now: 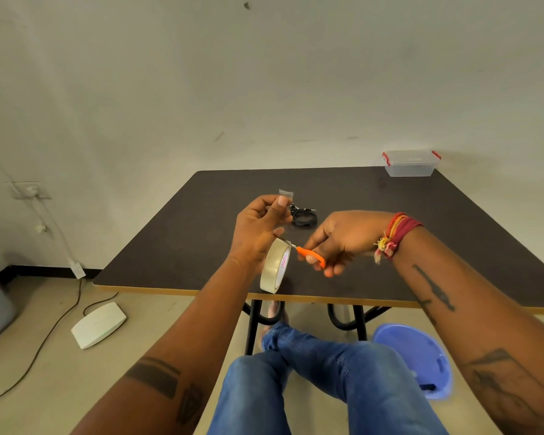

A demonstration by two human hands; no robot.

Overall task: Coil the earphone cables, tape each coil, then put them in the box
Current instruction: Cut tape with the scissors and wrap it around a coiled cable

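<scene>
From the head camera, a dark brown surface (374,246) with a pale yellow edge stands against a plain, scuffed off-white wall. At its far right corner sits a clear plastic box (410,164) with red latches, its lid on. On the floor to the left lie a white flat device (98,324) and a dark cable (44,350) running toward the wall; a blue plastic stool (420,359) stands under the surface at right. The person's jeans-clad legs are crossed below.

The left hand (258,233) is raised over the surface, thumb and fingers pinching a short strip of clear tape (285,193), while the tape roll (275,265) hangs against its palm side. The right hand (343,240), a red and yellow thread band at its wrist, grips orange-handled scissors (310,255), their blades pointing at the tape just above the roll. A coiled black earphone cable (303,217) lies on the surface just beyond and between both hands, untouched, well apart from the box.
</scene>
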